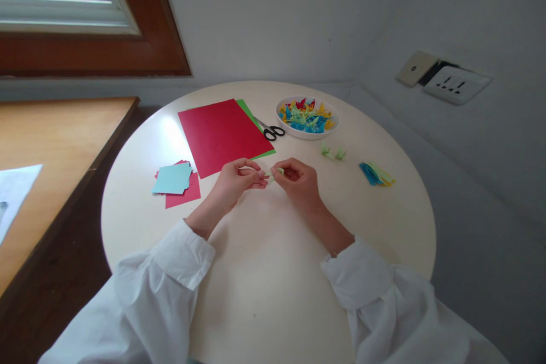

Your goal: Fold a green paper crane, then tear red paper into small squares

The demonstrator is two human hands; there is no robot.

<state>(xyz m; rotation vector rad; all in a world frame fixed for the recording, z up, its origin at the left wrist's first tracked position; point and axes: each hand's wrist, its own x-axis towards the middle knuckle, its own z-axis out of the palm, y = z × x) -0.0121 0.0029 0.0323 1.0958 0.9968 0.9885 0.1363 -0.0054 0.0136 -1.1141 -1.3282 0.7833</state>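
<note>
Over the middle of a round white table (264,273), my left hand (236,179) and my right hand (298,179) meet with fingers pinched on a small pale green folded paper piece (273,173). Most of the piece is hidden by my fingertips. Both arms wear white sleeves. Just behind my left hand lies a large red paper sheet (219,133) on top of a green sheet (251,116).
Black-handled scissors (269,129) lie beside a white bowl (330,125) of coloured folded paper figures. Two small green folded figures (333,152) sit near it, a blue and yellow paper stack (377,174) at right, light blue and red squares (174,182) at left. A wooden surface (51,159) adjoins on the left.
</note>
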